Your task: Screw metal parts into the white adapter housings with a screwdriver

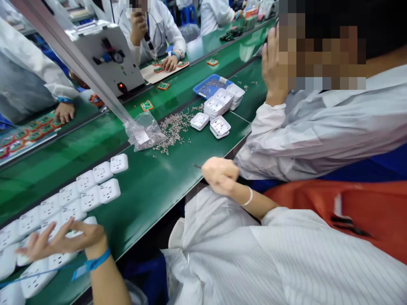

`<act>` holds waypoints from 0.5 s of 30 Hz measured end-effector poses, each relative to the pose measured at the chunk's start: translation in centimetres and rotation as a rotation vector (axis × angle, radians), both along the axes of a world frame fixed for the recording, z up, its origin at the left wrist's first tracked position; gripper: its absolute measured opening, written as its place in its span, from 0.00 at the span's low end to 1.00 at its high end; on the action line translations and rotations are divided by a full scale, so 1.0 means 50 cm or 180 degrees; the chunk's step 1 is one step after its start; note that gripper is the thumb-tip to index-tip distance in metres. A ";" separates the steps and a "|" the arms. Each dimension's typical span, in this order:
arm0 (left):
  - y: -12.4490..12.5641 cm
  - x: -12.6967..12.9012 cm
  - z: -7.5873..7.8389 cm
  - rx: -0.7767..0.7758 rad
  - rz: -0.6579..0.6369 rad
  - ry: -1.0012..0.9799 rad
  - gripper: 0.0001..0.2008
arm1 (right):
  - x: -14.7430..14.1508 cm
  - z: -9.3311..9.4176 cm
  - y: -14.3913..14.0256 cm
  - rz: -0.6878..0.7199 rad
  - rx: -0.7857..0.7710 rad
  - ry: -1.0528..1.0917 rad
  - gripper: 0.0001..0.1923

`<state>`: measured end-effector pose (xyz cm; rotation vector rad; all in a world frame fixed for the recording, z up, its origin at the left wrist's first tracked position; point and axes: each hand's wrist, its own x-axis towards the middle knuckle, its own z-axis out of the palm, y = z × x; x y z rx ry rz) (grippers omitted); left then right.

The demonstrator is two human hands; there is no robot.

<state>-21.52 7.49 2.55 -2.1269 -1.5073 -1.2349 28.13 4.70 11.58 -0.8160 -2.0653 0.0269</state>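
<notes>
Pale striped coat cloth (238, 262) fills the bottom of the view. The left hand (63, 241) comes in from the lower corner with a blue wrist strap (92, 263) on its forearm. Its fingers are spread and lie flat over the near end of a double row of white socket covers (95, 190). It touches them but is closed round none.

The covers run edge to edge along the green desk (152, 190), faces up. The right hand (220, 174) sits well apart from the left, at the desk's near edge, with a white bracelet (249, 198) on its wrist. It is curled into a fist on a dark pin (197, 166), of which only the tip shows (what kind of tool it is I cannot tell).

Judging by this, the work in hand is on the row of covers, with the left hand settling on one. Lifting it would call for pinching its edges cleanly, since its neighbours lie touching it.

Farther along lie a clear plastic bag (144, 133) and, spilling from it, a scatter of small metal bits (174, 127). Beyond those are stacked white trays (219, 106) and a blue tray (206, 87).

A neighbour's sleeve (318, 131) crosses from the right, with that person's hand raised to the head. A slanted metal bar (73, 55) runs down to the bag.

Across the belt, small circuit boards (146, 105) lie singly beside a grey machine (108, 55). Two co-workers' hands (170, 63) rest on the far side.
</notes>
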 end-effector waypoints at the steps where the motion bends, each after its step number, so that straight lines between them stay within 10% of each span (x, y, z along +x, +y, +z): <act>1: -0.002 0.030 -0.012 0.0626 0.0263 -0.0091 0.08 | -0.084 -0.045 -0.015 0.0179 0.0006 0.0058 0.33; 3: -0.007 0.108 -0.024 0.1230 0.0154 0.0006 0.15 | -0.216 -0.128 -0.019 0.0446 -0.0003 0.0087 0.28; 6: -0.010 0.234 -0.009 0.0002 -0.1226 0.0084 0.23 | -0.309 -0.200 0.017 0.1391 -0.0028 -0.0301 0.13; 11: 0.037 0.320 0.009 -0.2437 -0.2078 -0.0364 0.18 | -0.326 -0.209 0.060 0.1977 -0.0402 -0.1266 0.08; 15: 0.073 0.305 -0.029 -0.2616 -0.2161 0.0454 0.20 | -0.289 -0.213 0.077 0.1568 -0.0265 -0.1173 0.11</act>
